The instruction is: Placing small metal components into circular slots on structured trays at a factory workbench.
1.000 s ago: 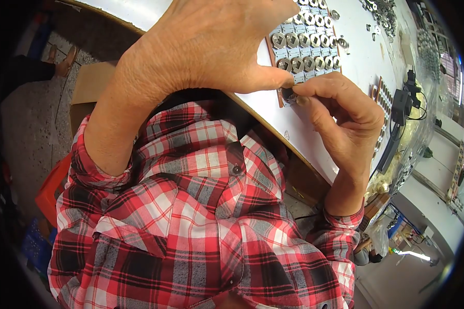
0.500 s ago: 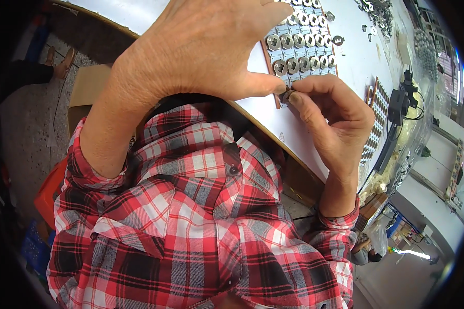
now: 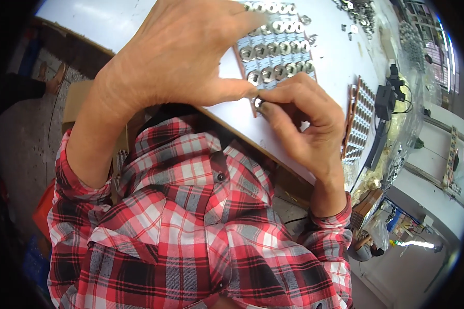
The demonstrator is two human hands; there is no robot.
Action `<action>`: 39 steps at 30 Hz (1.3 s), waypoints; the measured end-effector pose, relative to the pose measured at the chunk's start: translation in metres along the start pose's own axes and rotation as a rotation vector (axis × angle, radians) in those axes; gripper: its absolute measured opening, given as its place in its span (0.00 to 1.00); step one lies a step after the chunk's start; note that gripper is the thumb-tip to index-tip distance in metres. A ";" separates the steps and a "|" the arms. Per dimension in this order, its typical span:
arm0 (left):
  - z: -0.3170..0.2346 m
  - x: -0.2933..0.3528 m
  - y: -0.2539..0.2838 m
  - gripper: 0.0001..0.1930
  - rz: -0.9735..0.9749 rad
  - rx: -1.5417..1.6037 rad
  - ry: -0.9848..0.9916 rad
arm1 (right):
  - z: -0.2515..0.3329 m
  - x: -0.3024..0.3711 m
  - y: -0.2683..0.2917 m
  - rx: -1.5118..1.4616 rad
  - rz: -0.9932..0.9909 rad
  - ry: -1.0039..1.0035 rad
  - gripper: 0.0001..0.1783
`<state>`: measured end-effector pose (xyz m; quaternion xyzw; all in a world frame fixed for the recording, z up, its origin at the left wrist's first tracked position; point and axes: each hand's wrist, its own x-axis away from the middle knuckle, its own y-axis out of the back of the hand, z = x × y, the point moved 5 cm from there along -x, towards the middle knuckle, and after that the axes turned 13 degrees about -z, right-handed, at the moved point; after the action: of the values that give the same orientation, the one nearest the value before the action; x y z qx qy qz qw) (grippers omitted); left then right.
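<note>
We judge that the small round metal piece [image 3: 257,102], at the near corner of the blue-striped panel [image 3: 273,61], could tip or slip if the crowded fingertips press unevenly. We see the right hand [image 3: 311,121] pinching this piece, thumb and forefinger nearly together; the left hand [image 3: 175,62] spreads its thumb well apart from its fingers, thumb tip just beside the piece.
</note>
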<state>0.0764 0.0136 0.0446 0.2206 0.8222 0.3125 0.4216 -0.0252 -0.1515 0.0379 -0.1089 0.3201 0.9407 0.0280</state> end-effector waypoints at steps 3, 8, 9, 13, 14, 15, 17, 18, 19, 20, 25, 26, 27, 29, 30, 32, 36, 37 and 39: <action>-0.001 0.002 0.001 0.34 0.012 -0.063 -0.014 | -0.004 0.002 -0.001 -0.033 -0.006 -0.066 0.10; -0.001 0.003 0.000 0.34 -0.084 -0.058 -0.044 | -0.014 0.004 0.009 -0.302 -0.083 -0.348 0.11; -0.001 0.005 0.000 0.34 -0.081 -0.062 -0.035 | -0.014 0.003 0.008 -0.300 -0.067 -0.362 0.12; 0.000 0.004 -0.002 0.33 -0.112 -0.046 -0.028 | -0.007 0.003 0.003 -0.173 -0.082 -0.103 0.12; 0.001 0.004 -0.002 0.33 -0.110 -0.037 -0.018 | -0.002 0.003 0.003 -0.030 -0.054 -0.050 0.13; 0.002 0.005 -0.002 0.33 -0.110 -0.036 -0.015 | 0.002 0.004 0.002 0.113 -0.026 0.005 0.14; 0.001 0.006 -0.001 0.33 -0.139 -0.039 -0.062 | 0.008 0.005 0.000 0.131 -0.047 0.034 0.14; 0.000 0.006 0.000 0.33 -0.142 -0.037 -0.064 | 0.006 0.006 0.001 0.115 -0.057 -0.023 0.13; -0.001 0.006 0.000 0.33 -0.130 -0.037 -0.050 | 0.004 0.008 0.002 0.099 -0.070 -0.079 0.12; -0.002 0.003 -0.001 0.34 -0.123 -0.036 -0.040 | 0.005 0.008 0.003 0.109 -0.078 -0.075 0.12; -0.003 0.013 -0.009 0.39 -0.223 -0.081 -0.085 | 0.008 0.003 0.001 0.069 0.008 -0.078 0.11; -0.003 0.013 -0.009 0.39 -0.211 -0.087 -0.079 | 0.001 0.000 0.008 -0.003 0.036 -0.072 0.11; -0.003 0.013 -0.008 0.38 -0.195 -0.092 -0.071 | -0.006 -0.003 0.018 0.019 0.000 -0.085 0.11; -0.003 0.012 -0.008 0.38 -0.176 -0.090 -0.061 | -0.020 -0.017 0.042 0.272 -0.212 -0.017 0.10; -0.002 0.012 -0.009 0.38 -0.173 -0.086 -0.064 | -0.028 -0.025 0.052 0.359 -0.223 0.013 0.11; -0.001 0.011 -0.011 0.38 -0.169 -0.081 -0.069 | -0.044 -0.037 0.063 0.447 -0.236 0.041 0.11; -0.003 0.010 -0.009 0.38 -0.175 -0.099 -0.078 | -0.061 -0.045 0.065 0.363 -0.201 0.120 0.11; -0.003 0.009 -0.010 0.38 -0.131 -0.107 -0.053 | -0.062 -0.046 0.065 0.410 -0.198 0.137 0.10; -0.004 0.010 -0.011 0.38 -0.203 -0.101 -0.095 | -0.066 -0.047 0.066 0.411 -0.234 0.156 0.08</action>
<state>0.0671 0.0108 0.0333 0.1295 0.8025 0.2983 0.5002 0.0244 -0.2437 0.0370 -0.2095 0.4909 0.8350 0.1336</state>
